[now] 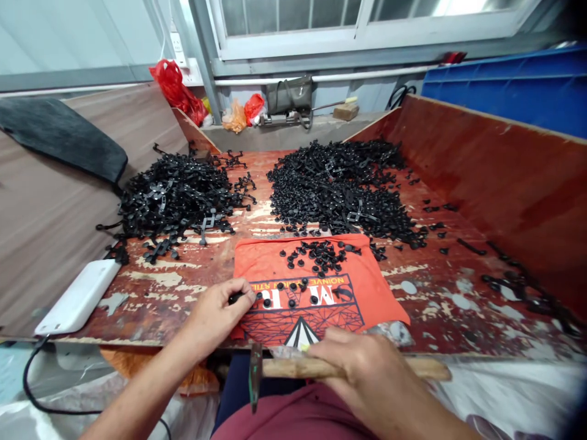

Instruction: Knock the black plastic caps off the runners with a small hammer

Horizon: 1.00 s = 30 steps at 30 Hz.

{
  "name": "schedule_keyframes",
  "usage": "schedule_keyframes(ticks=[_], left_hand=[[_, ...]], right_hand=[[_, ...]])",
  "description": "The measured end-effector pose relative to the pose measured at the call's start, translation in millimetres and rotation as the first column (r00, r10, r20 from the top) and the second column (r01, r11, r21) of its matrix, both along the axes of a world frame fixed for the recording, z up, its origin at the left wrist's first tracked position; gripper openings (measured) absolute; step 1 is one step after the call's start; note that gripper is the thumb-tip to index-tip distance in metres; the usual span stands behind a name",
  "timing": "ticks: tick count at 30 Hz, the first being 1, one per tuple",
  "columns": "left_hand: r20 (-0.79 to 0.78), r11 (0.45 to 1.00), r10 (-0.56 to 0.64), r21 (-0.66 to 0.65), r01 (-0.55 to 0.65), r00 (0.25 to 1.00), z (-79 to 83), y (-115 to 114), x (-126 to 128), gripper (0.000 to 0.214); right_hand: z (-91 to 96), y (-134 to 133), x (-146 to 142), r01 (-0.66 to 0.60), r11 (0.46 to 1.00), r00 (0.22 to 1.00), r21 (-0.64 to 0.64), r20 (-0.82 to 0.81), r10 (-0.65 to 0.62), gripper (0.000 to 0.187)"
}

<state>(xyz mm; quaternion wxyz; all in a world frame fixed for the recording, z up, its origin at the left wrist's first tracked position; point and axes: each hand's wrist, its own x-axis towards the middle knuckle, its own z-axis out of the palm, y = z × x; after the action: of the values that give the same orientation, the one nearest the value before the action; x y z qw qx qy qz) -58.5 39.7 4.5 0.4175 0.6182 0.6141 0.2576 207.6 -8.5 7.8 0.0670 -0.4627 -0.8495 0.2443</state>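
Observation:
My right hand (367, 373) is wrapped around the wooden handle of a hammer (298, 368), held level over the table's front edge. The hammer's metal head points left. My left hand (224, 311) is closed at the left side of an orange printed cloth (378, 287), with a small black plastic part (235, 297) showing between its fingers; the rest of that part is hidden. Several round-headed black pegs (292, 303) stand spaced out on the cloth beside this hand. Behind them lies a loose cluster of similar black pegs (323, 256).
A large heap of small black parts (330, 183) covers the back right, and a heap of linked black pieces (178, 189) lies left. A white power bank (80, 296) with a cable rests front left. Wooden boards (495, 153) wall the sides; a blue crate (509, 85) stands beyond.

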Motion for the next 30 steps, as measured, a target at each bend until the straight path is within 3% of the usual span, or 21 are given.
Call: schedule_keyframes(ticks=[4,13,20,26,30], left_hand=[[-0.048,1.0,-0.009,-0.005,0.009,0.999,-4.0,0,4,0.023],[-0.111,1.0,-0.022,-0.005,0.022,0.994,-6.2,1,7,0.022],[-0.002,0.994,-0.062,-0.09,0.061,0.998,-10.0,5,6,0.021],[-0.118,0.997,-0.067,-0.037,0.063,0.991,-5.1,6,6,0.021],[-0.227,0.989,-0.149,-0.046,0.142,0.963,2.7,7,5,0.022]], right_hand=[[6.0,-7,13,0.01,0.982,0.987,-0.19,-0.155,-0.041,0.018],[9.2,-6,17,-0.022,0.978,0.987,-0.206,-0.163,-0.012,0.03],[17.7,-2,17,0.015,0.998,0.976,-0.063,-0.214,-0.028,0.051],[15.7,12,8,0.128,0.986,0.949,0.103,-0.301,-0.092,0.05],[3.6,11,5,0.193,0.946,0.937,0.26,-0.335,-0.099,0.05]])
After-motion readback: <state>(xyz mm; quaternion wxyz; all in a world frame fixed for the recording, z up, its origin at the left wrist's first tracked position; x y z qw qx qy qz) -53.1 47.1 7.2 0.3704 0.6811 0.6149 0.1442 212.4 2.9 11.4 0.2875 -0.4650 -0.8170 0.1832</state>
